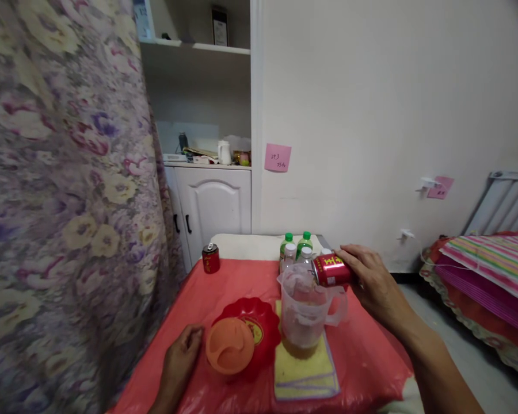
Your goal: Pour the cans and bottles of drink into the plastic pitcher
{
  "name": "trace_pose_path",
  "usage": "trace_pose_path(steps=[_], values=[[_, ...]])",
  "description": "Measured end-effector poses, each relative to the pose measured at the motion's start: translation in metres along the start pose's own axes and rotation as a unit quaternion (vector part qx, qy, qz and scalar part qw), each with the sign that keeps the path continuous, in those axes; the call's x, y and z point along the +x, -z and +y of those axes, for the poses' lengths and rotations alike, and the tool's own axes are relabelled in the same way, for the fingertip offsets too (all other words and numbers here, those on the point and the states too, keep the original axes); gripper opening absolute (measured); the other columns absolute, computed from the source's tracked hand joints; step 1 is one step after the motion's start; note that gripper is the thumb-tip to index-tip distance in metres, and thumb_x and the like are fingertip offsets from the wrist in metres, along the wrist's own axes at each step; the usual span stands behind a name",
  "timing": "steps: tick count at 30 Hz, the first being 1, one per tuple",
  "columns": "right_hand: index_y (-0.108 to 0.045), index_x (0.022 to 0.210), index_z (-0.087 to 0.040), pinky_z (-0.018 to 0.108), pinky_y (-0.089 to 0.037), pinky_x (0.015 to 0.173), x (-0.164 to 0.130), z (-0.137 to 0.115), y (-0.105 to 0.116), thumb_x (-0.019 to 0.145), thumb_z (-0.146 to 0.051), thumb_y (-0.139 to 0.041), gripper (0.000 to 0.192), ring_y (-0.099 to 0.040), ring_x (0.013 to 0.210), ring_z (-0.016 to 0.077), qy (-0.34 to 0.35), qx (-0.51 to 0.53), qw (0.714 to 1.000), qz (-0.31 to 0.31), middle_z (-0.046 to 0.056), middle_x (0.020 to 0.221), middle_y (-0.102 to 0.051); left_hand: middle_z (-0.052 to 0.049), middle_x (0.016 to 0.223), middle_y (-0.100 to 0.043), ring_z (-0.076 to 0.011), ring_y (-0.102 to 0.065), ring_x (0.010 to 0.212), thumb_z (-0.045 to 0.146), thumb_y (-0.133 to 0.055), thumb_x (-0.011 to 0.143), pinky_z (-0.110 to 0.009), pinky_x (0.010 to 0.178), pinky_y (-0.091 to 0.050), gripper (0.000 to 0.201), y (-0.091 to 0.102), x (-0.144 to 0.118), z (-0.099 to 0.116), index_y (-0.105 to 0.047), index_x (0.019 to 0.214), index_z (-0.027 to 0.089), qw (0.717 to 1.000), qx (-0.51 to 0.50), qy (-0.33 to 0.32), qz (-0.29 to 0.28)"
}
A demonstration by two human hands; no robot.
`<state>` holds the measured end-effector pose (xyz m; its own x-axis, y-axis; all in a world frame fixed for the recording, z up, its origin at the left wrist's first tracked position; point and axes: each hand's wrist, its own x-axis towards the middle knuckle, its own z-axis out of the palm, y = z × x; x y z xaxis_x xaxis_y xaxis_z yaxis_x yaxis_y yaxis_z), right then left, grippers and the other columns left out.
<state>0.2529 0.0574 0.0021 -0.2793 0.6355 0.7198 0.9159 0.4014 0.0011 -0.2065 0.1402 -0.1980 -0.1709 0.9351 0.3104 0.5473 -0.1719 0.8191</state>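
My right hand [369, 282] is wrapped round a red drink can [330, 270], tipped on its side with its top over the mouth of a clear plastic measuring jug [304, 316]. Some brownish liquid shows low in the jug, which stands on a folded yellow cloth [306, 376]. On the red table cover, my left hand [183, 351] rests with curled fingers and nothing visible in them. Beside it an orange bowl [230, 346] sits on a red scalloped plate [267, 322]. A second red can [211, 259] stands upright at the far left, its tab raised.
Behind the jug stand several bottles, among them a green-capped bottle [305, 241] and a white-capped bottle [289, 252]. A floral curtain [69, 201] hangs along the left side. Beyond the table are a white cabinet [218, 198] and, at right, a bed with striped cloth [496, 253].
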Motion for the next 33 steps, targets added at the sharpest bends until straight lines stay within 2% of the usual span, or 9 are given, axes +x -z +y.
trace_pose_path(steps=[13,21,33], values=[[-0.049,0.139,-0.022,0.055,-0.047,0.104,0.013,-0.002,0.014,0.086,-0.002,-0.048,0.056,-0.048,0.126,0.0327,0.034,-0.045,0.998,-0.015,0.015,0.134,-0.057,-0.004,0.086,-0.08,-0.0254,-0.074,0.084,0.053,-0.051,0.078,-0.031,0.075,-0.056,0.035,0.0,0.0,0.0,-0.069,0.084,0.024,1.0,-0.005,0.009,-0.003],[-0.05,0.138,-0.016,0.052,-0.047,0.104,0.027,-0.008,0.026,0.088,-0.003,-0.052,0.052,-0.048,0.124,0.0318,0.055,-0.082,0.995,-0.028,0.016,0.133,-0.057,-0.005,0.089,-0.08,-0.0252,-0.074,0.083,0.054,-0.049,0.078,-0.031,0.075,-0.056,0.036,-0.001,0.0,-0.001,-0.068,0.085,0.023,1.0,-0.007,0.019,-0.006],[-0.049,0.137,-0.017,0.05,-0.048,0.103,0.046,-0.019,0.042,0.092,-0.006,-0.048,0.046,-0.048,0.123,0.0315,0.076,-0.142,0.986,-0.05,0.015,0.132,-0.057,-0.004,0.088,-0.08,-0.0241,-0.074,0.083,0.054,-0.049,0.079,-0.029,0.073,-0.054,0.035,-0.003,0.002,-0.009,-0.067,0.085,0.024,0.999,-0.021,0.029,-0.016]])
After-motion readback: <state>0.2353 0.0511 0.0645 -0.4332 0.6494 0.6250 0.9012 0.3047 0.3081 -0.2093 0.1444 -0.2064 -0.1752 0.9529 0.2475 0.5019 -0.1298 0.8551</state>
